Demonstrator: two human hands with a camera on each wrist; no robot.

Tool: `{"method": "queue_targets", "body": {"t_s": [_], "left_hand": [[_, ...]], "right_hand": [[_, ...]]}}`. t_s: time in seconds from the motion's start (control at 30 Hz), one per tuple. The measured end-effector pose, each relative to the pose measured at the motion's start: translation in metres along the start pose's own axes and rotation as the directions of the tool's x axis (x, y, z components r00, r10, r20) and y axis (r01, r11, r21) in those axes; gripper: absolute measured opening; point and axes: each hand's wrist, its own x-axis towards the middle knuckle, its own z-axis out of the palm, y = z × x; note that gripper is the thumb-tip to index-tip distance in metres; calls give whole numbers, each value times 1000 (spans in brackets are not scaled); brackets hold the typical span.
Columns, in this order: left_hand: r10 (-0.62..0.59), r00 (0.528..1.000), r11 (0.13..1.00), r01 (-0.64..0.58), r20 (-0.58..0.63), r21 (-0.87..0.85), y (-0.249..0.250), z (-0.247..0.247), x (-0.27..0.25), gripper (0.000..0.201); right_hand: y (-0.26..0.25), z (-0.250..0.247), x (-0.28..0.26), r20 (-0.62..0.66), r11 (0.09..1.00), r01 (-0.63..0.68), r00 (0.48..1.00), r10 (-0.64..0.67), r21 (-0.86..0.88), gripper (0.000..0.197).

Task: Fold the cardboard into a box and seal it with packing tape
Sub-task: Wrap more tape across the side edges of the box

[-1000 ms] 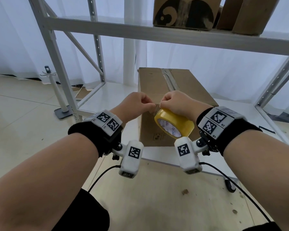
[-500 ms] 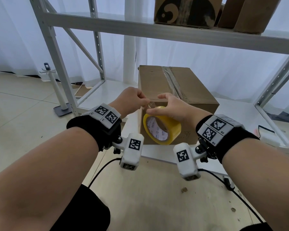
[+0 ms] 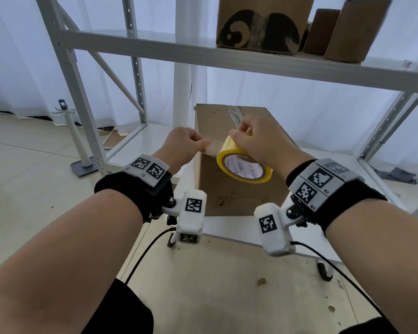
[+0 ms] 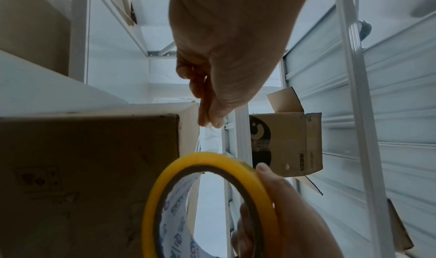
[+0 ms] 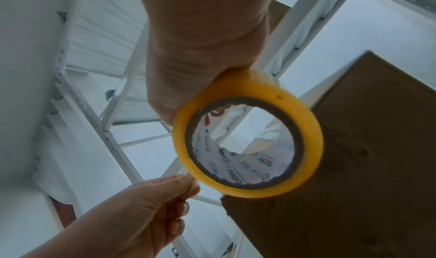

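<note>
A strip of clear tape (image 4: 213,137) is pinched by the left hand (image 4: 226,60) beside the box (image 4: 89,178); the yellow roll (image 4: 212,204) is held below.

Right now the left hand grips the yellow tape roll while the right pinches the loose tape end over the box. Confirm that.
Hands are swapped. In the head view the right hand grips the yellow tape roll, and the left hand pinches the loose tape end over the box.

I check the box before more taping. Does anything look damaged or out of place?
The old tape strip along the top seam of the cardboard box looks wrinkled, not flat. Otherwise nothing stands out: the left hand pinches the free tape end, and the right hand holds the yellow tape roll.
</note>
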Motion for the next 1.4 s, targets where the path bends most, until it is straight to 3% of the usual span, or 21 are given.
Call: {"method": "queue_targets", "body": {"t_s": [0.13, 0.2, 0.27, 0.4, 0.47, 0.53, 0.63, 0.87, 1.03, 1.17, 1.3, 1.4], "left_hand": [[-3, 999, 996, -1, -46, -89, 5, -9, 3, 21], [-6, 999, 994, 1, -49, -105, 4, -10, 5, 22], [-20, 997, 994, 11, -78, -110, 1, -9, 7, 22], [-55, 991, 989, 37, -125, -143, -6, -14, 14, 22], [-63, 991, 989, 46, -115, -143, -8, -15, 17, 22], [-86, 990, 988, 70, -112, -141, -11, -14, 18, 23], [-125, 987, 981, 107, -105, -159, -15, -14, 20, 22], [-168, 980, 975, 150, -104, -164, -25, -9, 15, 20], [-174, 978, 969, 149, -115, -199, -33, -13, 14, 25], [-237, 970, 927, 208, -58, -311, -33, -12, 16, 22], [-265, 964, 913, 241, -28, -330, -30, -6, 16, 14], [-281, 959, 910, 254, -39, -328, -33, -3, 16, 11]], "right_hand": [[-2, -19, 16, 34, 925, 61, 998, -52, -375, 27], [0, -23, 22, 62, 911, 24, 998, 1, -412, 35], [5, -20, 28, 101, 940, -48, 991, 87, -337, 48], [11, -10, 37, 81, 967, -254, 964, 253, 13, 58], [10, -7, 39, 58, 976, -216, 974, 218, -41, 58], [3, -8, 41, 42, 967, -138, 988, 150, -215, 57], [-6, -13, 46, 80, 880, -80, 988, 133, -468, 53], [-24, -3, 60, 174, 687, 71, 981, 81, -723, 45], [-21, 11, 66, 160, 710, 83, 986, 43, -700, 40], [-17, 7, 66, 52, 820, 36, 999, -7, -571, 29], [-7, 2, 62, 22, 868, 79, 997, -78, -490, 15], [3, 1, 55, -38, 854, 74, 993, -109, -515, 26]]}}
